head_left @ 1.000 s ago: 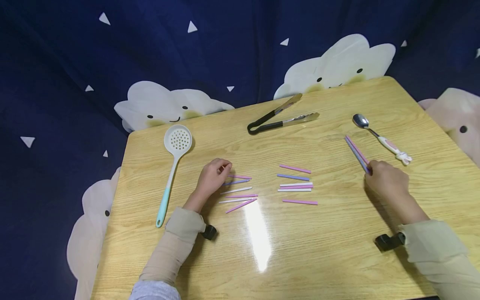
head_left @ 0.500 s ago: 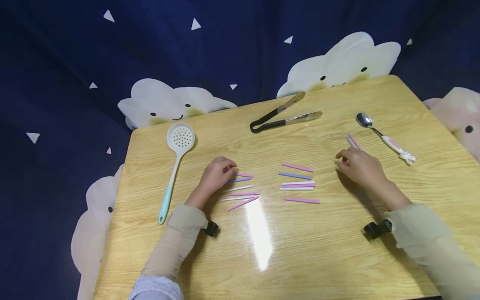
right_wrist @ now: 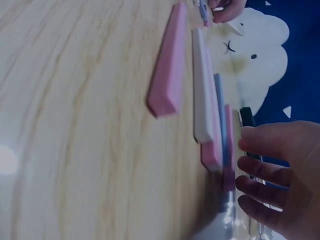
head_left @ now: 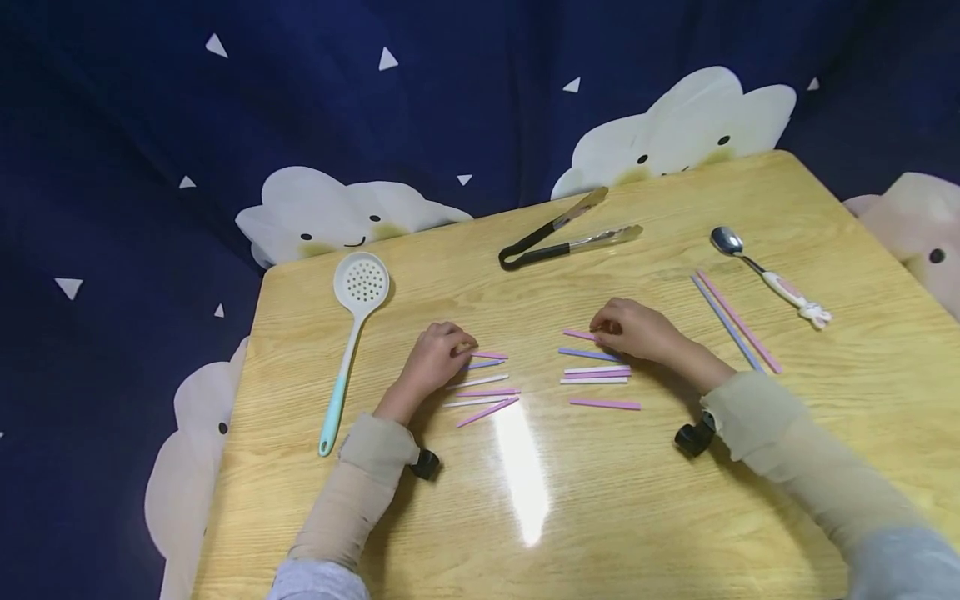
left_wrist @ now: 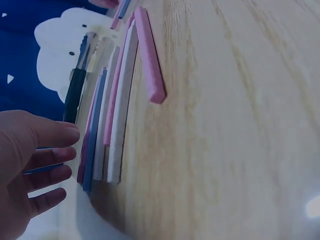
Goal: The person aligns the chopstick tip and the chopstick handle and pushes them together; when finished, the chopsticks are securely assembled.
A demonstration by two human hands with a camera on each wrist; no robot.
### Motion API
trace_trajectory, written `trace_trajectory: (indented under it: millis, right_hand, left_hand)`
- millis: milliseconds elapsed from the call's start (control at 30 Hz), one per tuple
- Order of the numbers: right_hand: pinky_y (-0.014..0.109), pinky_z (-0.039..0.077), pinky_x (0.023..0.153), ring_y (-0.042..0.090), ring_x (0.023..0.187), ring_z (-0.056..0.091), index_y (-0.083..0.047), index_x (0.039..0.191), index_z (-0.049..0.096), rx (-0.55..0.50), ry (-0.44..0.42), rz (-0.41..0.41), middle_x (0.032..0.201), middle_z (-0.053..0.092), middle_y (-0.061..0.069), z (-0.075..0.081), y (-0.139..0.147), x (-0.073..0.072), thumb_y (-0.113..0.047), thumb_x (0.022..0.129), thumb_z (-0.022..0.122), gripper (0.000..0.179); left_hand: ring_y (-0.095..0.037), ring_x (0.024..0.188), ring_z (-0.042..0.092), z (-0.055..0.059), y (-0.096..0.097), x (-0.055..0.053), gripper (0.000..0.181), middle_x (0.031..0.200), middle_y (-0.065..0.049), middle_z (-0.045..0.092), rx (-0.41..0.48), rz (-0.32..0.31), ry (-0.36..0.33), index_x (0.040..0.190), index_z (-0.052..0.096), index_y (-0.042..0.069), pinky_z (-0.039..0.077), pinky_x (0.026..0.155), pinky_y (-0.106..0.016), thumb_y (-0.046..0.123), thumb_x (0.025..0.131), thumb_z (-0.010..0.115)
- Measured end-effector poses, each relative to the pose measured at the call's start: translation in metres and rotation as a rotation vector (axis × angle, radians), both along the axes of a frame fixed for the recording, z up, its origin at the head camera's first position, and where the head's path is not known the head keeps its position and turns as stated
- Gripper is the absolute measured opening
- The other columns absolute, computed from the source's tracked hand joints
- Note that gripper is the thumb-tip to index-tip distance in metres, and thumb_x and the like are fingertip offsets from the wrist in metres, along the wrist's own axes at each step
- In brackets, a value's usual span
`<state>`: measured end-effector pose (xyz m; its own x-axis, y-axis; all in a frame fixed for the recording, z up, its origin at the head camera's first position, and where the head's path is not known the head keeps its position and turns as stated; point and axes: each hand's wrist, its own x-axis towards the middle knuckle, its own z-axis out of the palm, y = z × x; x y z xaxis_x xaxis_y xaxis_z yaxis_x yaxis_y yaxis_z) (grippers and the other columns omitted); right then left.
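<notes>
Several slim, square-edged pink, blue and white sticks lie in two loose rows on the table. My left hand [head_left: 435, 360] is beside the left row, overlapping the ends of its far pink stick [head_left: 491, 355] and blue stick [head_left: 489, 363]. In the left wrist view its thumb [left_wrist: 55, 134] and fingers are parted with nothing between them. My right hand [head_left: 637, 330] is at the right row, over the end of the far pink stick [head_left: 579, 334]. The right wrist view shows its fingers [right_wrist: 265, 192] spread and holding nothing, right beside that stick.
A longer blue stick [head_left: 726, 322] and pink stick [head_left: 738, 322] lie right of the right arm. Near them is a spoon [head_left: 782, 287] with a rabbit handle. Black-handled tongs [head_left: 536, 256] lie at the back, a skimmer [head_left: 352, 333] on the left. A cloud-patterned curtain [head_left: 420, 108] hangs behind.
My right hand has let go of the long blue and pink sticks near the spoon and moved left to the right row. My left hand has stayed in nearly the same place.
</notes>
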<state>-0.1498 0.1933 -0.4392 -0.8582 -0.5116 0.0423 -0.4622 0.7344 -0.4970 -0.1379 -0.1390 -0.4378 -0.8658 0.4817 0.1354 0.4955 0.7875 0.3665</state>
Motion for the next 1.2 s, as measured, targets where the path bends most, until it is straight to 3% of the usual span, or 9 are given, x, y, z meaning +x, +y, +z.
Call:
trace_trajectory:
  millis: [267,533,633,800,1000,1200]
  right_hand:
    - [0.029,0.035,0.053,0.016,0.066,0.043,-0.010,0.080,0.060,0.104,0.025,-0.024,0.072,0.046,0.000,-0.001,-0.011,0.002,-0.016,0.077,0.069,0.011]
    - [0.035,0.041,0.056,0.020,0.072,0.049,-0.011,0.077,0.059,0.133,0.029,-0.049,0.077,0.052,0.002,0.001,-0.013,0.002,-0.012,0.078,0.066,0.007]
    - [0.035,0.041,0.056,0.020,0.071,0.049,-0.011,0.077,0.059,0.137,0.020,-0.054,0.077,0.052,0.002,0.000,-0.012,0.002,-0.013,0.079,0.066,0.007]
    - [0.032,0.040,0.055,0.018,0.068,0.048,-0.010,0.077,0.059,0.108,0.023,-0.058,0.074,0.053,0.002,0.001,-0.010,0.001,-0.012,0.079,0.065,0.006]
    - [0.032,0.041,0.054,0.016,0.064,0.049,-0.009,0.083,0.060,0.086,0.012,-0.095,0.071,0.056,0.001,0.008,-0.008,0.002,-0.014,0.083,0.061,0.005]
    - [0.035,0.044,0.059,0.017,0.067,0.053,-0.006,0.091,0.060,0.003,0.016,-0.124,0.076,0.060,0.004,0.023,-0.008,0.006,-0.012,0.084,0.059,0.009]
  left_hand:
    - [-0.024,0.086,0.053,-0.009,-0.003,0.000,0.005,0.095,-0.007,0.061,-0.020,0.004,0.050,0.083,0.070,0.010,0.043,0.076,-0.038,0.009,0.078,0.068]
    - [-0.022,0.080,0.055,-0.012,0.000,-0.003,0.004,0.087,-0.007,0.062,-0.041,-0.035,0.136,0.076,0.067,0.006,0.045,0.074,-0.035,0.008,0.076,0.070]
    - [-0.020,0.080,0.055,-0.011,0.001,-0.003,0.003,0.086,-0.006,0.062,-0.031,-0.015,0.091,0.077,0.067,0.006,0.046,0.072,-0.031,0.008,0.078,0.068]
    - [-0.017,0.076,0.057,-0.005,0.001,0.000,0.005,0.083,-0.004,0.062,0.002,0.071,0.014,0.081,0.066,0.006,0.047,0.068,-0.028,0.011,0.081,0.065]
    - [-0.015,0.070,0.059,0.006,0.002,0.004,0.006,0.080,-0.005,0.064,0.060,0.129,0.010,0.085,0.065,0.006,0.048,0.063,-0.027,0.010,0.084,0.062]
    - [-0.019,0.080,0.061,0.025,0.008,0.012,0.008,0.086,-0.006,0.065,0.156,0.173,-0.026,0.090,0.062,0.006,0.049,0.071,-0.032,0.012,0.086,0.059]
